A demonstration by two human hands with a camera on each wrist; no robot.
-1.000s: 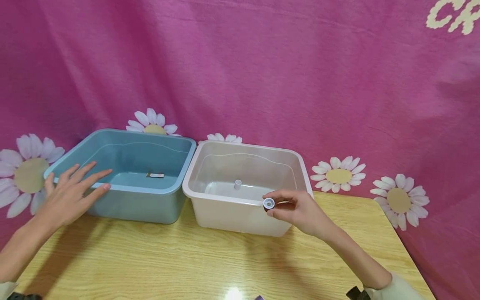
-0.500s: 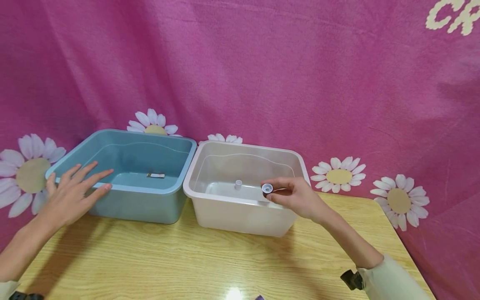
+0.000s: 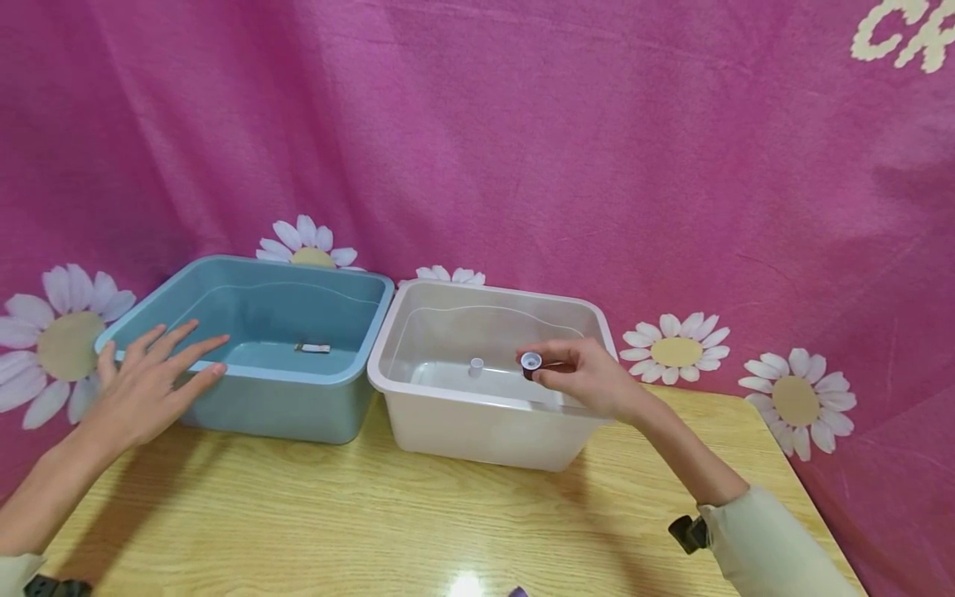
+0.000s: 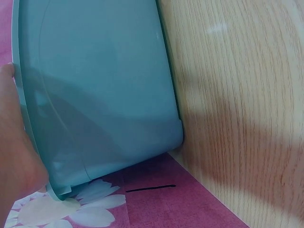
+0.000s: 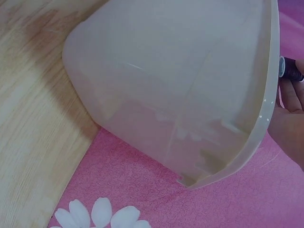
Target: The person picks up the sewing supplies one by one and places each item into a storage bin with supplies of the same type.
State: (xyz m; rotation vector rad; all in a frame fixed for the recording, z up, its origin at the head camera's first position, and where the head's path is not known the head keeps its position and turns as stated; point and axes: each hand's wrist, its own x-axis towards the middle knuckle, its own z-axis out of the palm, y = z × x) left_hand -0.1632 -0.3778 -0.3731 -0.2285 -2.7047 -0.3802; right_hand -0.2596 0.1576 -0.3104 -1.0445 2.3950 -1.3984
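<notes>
My right hand [image 3: 597, 377] pinches a small spool of dark thread [image 5: 290, 69] between thumb and fingers. In the head view the spool's pale round end faces up, over the near part of the white tub [image 3: 477, 435]. A small whitish cylinder [image 3: 476, 365] stands on that tub's floor. My left hand [image 3: 152, 385] spreads its fingers over the near left rim of the blue tub [image 3: 276, 406]. Inside the blue tub lies a small white and brown object [image 3: 312, 348], too small to identify.
Both tubs stand side by side on a wooden table [image 3: 298, 514]. A pink cloth [image 3: 522, 149] with daisies hangs behind. A small purple thing [image 3: 518, 592] shows at the bottom edge. The table's right edge slopes down past my right arm.
My right hand has moved forward and slightly left with the spool, from in front of the white tub's near rim to over its opening. The left hand stays nearly still.
</notes>
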